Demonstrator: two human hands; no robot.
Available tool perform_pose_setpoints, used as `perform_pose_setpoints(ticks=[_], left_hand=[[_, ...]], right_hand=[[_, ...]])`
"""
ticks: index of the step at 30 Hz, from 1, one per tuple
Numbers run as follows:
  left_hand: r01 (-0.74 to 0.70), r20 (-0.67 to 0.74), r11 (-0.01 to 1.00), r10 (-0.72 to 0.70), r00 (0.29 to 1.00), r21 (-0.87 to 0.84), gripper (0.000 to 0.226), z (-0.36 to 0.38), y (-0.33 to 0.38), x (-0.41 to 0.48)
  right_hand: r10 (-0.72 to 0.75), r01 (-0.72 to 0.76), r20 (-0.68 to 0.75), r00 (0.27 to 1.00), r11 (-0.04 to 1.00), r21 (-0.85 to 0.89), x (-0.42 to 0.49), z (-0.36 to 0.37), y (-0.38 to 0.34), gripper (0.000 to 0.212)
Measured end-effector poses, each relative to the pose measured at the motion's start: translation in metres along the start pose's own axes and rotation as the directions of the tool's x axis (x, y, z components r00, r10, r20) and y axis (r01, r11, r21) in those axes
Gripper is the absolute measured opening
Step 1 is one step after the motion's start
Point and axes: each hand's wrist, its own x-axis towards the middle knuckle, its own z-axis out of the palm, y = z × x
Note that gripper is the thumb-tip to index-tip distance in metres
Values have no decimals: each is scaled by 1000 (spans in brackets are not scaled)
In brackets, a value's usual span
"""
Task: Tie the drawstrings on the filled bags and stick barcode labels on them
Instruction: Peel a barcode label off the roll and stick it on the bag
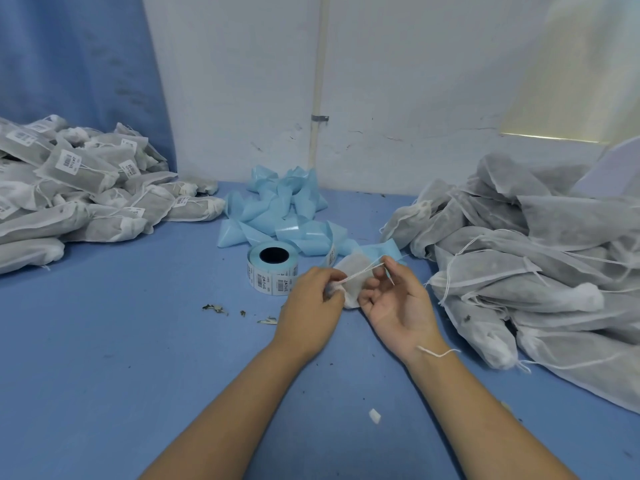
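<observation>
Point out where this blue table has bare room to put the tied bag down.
Widest bare patch: the table left of your left hand, which grips the bag, between the labelled pile and the label roll, bar a few leaf scraps. Crowded: behind the roll, where blue backing strip heaps, and the right side under the unlabelled pile.

Bag piles flank open blue table; label roll ahead.

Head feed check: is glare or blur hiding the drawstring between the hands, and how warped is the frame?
Head view: soft even light, faint shadows; the drawstring reads sharp between the left hand, gripping the bag, and the right hand. Head view: a washed-out bright patch sits upper right, off the work. Head view: wide-angle bend curves the wall pipe; edges go soft.
</observation>
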Motion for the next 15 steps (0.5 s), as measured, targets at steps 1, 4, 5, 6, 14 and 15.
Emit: perform_pose_setpoints(ticks=[1,4,5,6,14,15], left_hand=[[-13,39,998,10,999,55,32,-1,-2,0],[-102,84,965,84,993,242,33,-1,-4,-2],[-107,43,953,99,994,285,26,-1,-4,-3],[-93,-13,947,102,995,308,19,-2,-3,-3],[-92,-348,949,-20,937,-303,24,-13,9,-2],[-101,-378,929,-44,925,-356,24,-13,11,-1]], right_hand=[[18,-18,21,1000,1000,13,-1,1,0,5],[62,-65,133,989,998,19,-5,4,0,29],[77,-82,178,981,996,19,-7,5,0,37],[91,-99,219,972,995,24,-8,6,-1,41],[79,-65,194,978,995,-77,-8,6,2,30],[45,-24,149,988,990,-137,-7,6,3,23]])
